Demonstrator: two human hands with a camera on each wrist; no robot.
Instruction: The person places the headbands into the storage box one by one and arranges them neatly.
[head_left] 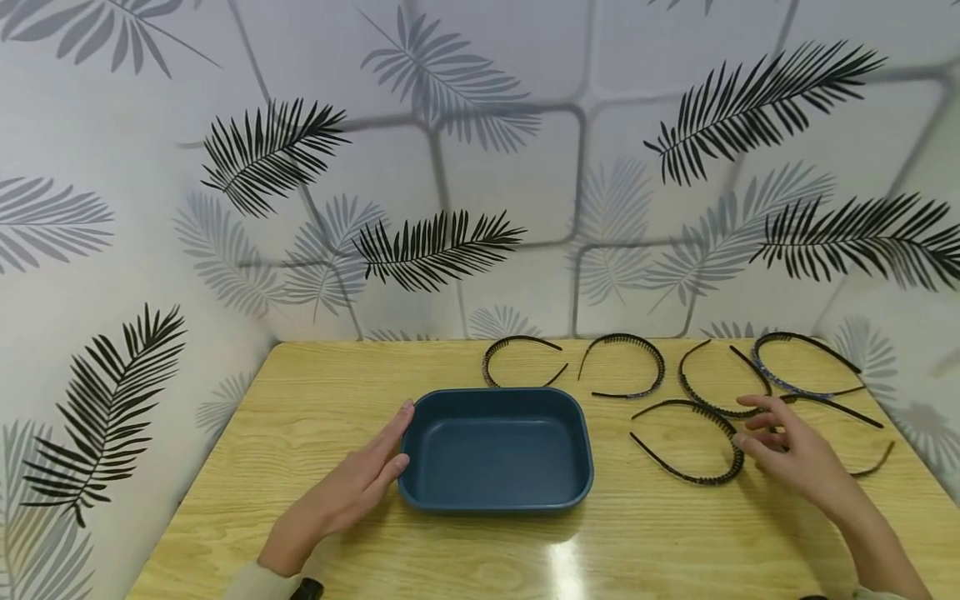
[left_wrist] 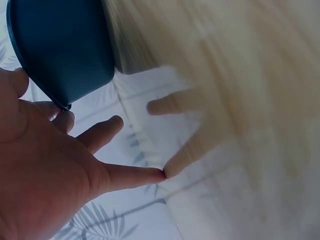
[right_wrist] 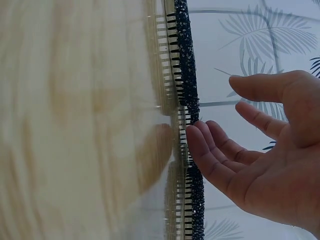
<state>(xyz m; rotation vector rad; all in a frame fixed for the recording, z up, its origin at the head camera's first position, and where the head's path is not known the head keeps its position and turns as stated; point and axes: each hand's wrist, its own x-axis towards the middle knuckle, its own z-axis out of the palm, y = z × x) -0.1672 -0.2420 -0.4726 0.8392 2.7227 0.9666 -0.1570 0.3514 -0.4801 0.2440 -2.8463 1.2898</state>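
Note:
A dark blue rectangular tub (head_left: pixel 495 507) stands on the table in the head view. My left hand (head_left: pixel 352 483) is at its left side, thumb and fingertips touching the rim; in the left wrist view some fingers spread away from the tub (left_wrist: pixel 60 50). My right hand (head_left: pixel 798 458) hovers at the right edge of a black toothed headband (head_left: pixel 701 481). In the right wrist view, its fingertips come up against a speckled black headband (right_wrist: pixel 186 45), with thumb and fingers apart; whether they touch it I cannot tell. Another headband (head_left: pixel 840 407) lies partly hidden behind this hand.
More headbands lie along the back of the wooden table (head_left: pixel 420 558): a dark one (head_left: pixel 486 360), a second (head_left: pixel 663 367), a black one (head_left: pixel 682 379) and a blue-patterned one (head_left: pixel 759 362). A leaf-printed wall covering (head_left: pixel 517 292) rises behind and at both sides.

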